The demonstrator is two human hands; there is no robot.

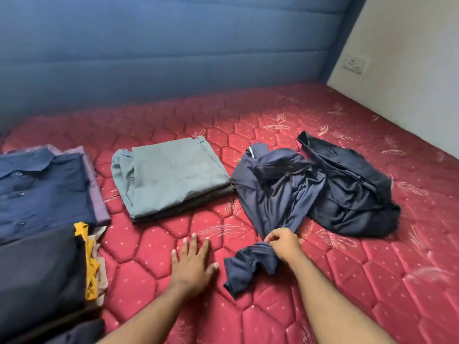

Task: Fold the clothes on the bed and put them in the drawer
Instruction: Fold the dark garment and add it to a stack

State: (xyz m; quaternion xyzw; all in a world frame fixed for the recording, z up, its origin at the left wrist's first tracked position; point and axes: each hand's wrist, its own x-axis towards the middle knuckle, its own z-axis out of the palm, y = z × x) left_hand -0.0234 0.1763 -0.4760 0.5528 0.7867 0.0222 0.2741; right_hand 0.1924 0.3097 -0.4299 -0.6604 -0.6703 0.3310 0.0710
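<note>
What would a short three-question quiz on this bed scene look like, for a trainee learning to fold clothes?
1. True or false: the right hand grips the navy garment.
2. Which item lies already folded at the middle of the mattress? A) the grey-blue garment B) the black garment C) a white towel
3. Fill in: the left hand rests flat and open on the ____.

Key: 1 true; 2 A; 3 mattress.
</note>
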